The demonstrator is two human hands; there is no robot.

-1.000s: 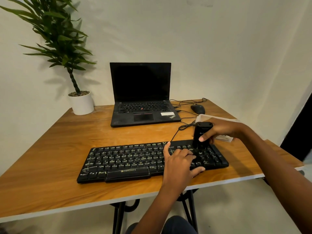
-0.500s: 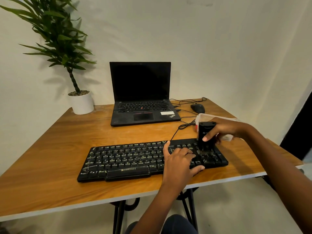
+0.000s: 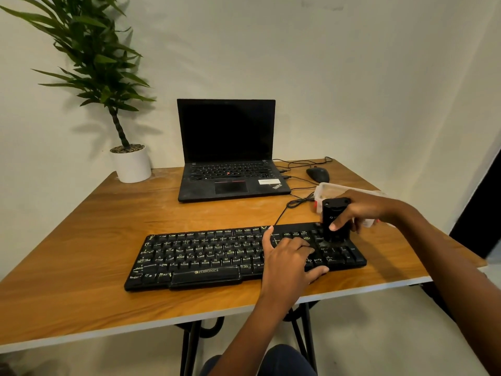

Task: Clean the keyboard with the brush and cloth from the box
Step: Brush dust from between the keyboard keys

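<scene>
Right grip (image 3: 371, 210) is clamped around the black brush (image 3: 334, 221), which stands upright on the right end of the keyboard (image 3: 203, 253); left grip (image 3: 287, 256) rests relaxed on the keys. I judge the brushing step is in hand; next, the bristles must sweep along the other rows.

I get a single head-worn view. It sits close above the near side of the keyboard (image 3: 217, 253), facing forward and down across the bench (image 3: 81, 240) to the wall (image 3: 352, 77) beyond the keyboard. The wide-angle lens bends the edges.
</scene>
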